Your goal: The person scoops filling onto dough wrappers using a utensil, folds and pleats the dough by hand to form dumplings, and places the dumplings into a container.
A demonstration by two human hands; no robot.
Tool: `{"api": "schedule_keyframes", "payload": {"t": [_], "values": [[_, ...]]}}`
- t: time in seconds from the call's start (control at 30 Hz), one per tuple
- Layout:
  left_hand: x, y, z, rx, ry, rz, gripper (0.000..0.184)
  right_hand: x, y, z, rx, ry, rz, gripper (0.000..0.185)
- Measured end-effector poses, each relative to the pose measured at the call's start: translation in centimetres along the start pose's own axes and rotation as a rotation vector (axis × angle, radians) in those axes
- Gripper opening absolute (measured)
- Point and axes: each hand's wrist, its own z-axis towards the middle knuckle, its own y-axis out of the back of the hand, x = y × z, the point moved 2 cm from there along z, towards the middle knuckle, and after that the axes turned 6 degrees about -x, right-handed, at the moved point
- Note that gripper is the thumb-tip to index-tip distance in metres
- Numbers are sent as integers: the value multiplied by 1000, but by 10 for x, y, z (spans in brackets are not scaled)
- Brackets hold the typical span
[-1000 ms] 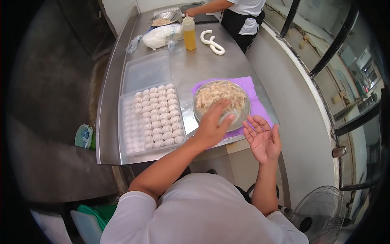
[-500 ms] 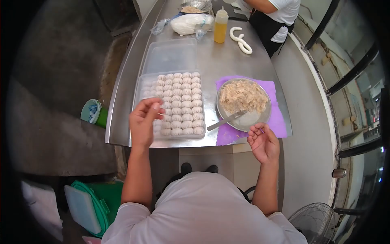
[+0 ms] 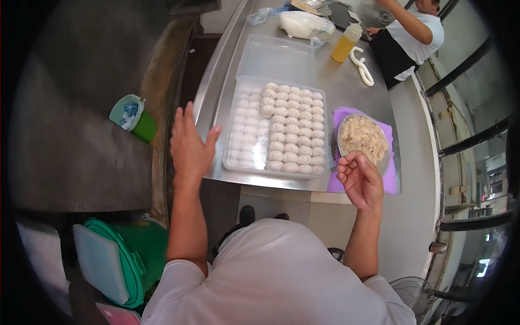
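Beside the dumpling tray (image 3: 273, 173), left hand (image 3: 192, 145) swung clear and spread open, right hand (image 3: 362, 181) half-curled near bowl (image 3: 385, 163).

Dumplings (image 3: 291, 129): white, round, pleated; set in close rows in the tray, those at left pale and hazy. Tray (image 3: 297, 174): rectangular, translucent; flat on the table (image 3: 216, 172). Filling (image 3: 362, 135): pale beige, coarse, heaped in the bowl. Bowl (image 3: 384, 162): round, shallow; on purple cloth (image 3: 391, 181), right of the tray.
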Motion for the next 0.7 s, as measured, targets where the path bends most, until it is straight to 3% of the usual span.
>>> {"api": "schedule_keyframes", "payload": {"t": [0.33,0.4,0.7], "values": [[-2,3,0,154,-51,10,76,-10,-54,58,119,-83,-265,21],[-4,3,2,157,-35,24,76,-1,-65,86,138,-55,-458,22],[-11,2,8,55,27,40,76,-10,-58,381,156,212,-1302,30]]}}
